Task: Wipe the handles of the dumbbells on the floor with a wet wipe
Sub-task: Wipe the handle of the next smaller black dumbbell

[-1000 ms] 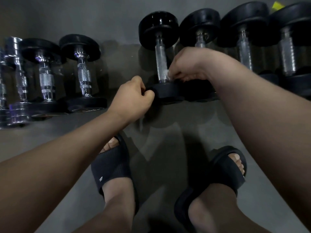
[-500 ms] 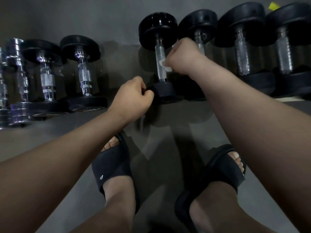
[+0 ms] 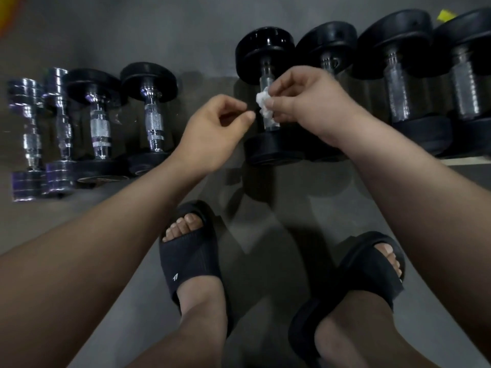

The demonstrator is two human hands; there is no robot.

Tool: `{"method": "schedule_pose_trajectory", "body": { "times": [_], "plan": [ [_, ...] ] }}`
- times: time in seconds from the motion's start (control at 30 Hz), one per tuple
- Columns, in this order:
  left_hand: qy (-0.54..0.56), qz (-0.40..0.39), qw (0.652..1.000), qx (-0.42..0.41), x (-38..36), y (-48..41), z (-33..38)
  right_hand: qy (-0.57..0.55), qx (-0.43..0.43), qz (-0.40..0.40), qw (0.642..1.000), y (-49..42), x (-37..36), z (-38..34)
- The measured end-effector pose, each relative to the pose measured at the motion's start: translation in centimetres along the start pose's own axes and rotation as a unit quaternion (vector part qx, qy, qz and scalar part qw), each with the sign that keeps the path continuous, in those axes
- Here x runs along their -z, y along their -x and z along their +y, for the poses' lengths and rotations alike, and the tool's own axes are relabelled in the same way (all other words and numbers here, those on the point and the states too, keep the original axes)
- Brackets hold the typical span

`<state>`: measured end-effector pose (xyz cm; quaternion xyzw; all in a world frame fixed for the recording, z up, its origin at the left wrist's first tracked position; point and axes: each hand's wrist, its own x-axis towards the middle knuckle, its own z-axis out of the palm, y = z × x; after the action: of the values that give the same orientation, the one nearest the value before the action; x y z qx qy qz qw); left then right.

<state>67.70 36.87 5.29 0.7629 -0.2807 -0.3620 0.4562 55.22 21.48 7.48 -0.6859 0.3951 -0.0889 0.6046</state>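
Along the far edge of the floor, where it meets the wall, the dumbbells lie in a row with their bars pointing toward you, which leaves each one open from above. Largest are the heavy black dumbbells toward the far right corner, packed head to head, so their bars look the tighter reach. The smaller chrome dumbbells sit toward the far left, across a gap. At the left end of the heavy group, the black dumbbell lies straight ahead of your sandals. Your right grip hovers over its handle, thumb and fingertips pinched on the wet wipe. The wipe is bunched into a small wad in front of the bar, and you cannot tell whether it touches the metal. Your left grip is loosely curled, holds nothing, and nearly reaches the wad, likely to respread it.
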Motion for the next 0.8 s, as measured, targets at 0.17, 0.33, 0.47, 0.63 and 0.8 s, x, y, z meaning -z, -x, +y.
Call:
{"method": "schedule_pose_trajectory", "body": {
  "times": [0.17,0.33,0.47,0.63,0.8],
  "plan": [
    [0.059,0.015,0.998,-0.030,0.2,0.3,1.2,-0.019,0.024,-0.033,0.999,0.9,-1.1,-0.5],
    [0.192,0.093,0.974,0.081,0.3,1.0,0.8,-0.068,-0.021,0.012,0.997,0.8,-0.7,-0.1],
    [0.291,0.077,0.947,0.114,-0.2,1.3,1.3,-0.053,-0.028,0.029,0.998,0.9,-0.9,-0.2],
    [0.299,0.047,0.947,0.110,0.1,0.0,1.8,-0.075,-0.028,-0.026,0.996,0.7,-0.5,0.2],
    [0.281,0.048,0.952,0.114,-0.3,-2.1,1.7,0.082,-0.011,-0.040,0.996,-0.2,0.5,0.0]
  ]
}}
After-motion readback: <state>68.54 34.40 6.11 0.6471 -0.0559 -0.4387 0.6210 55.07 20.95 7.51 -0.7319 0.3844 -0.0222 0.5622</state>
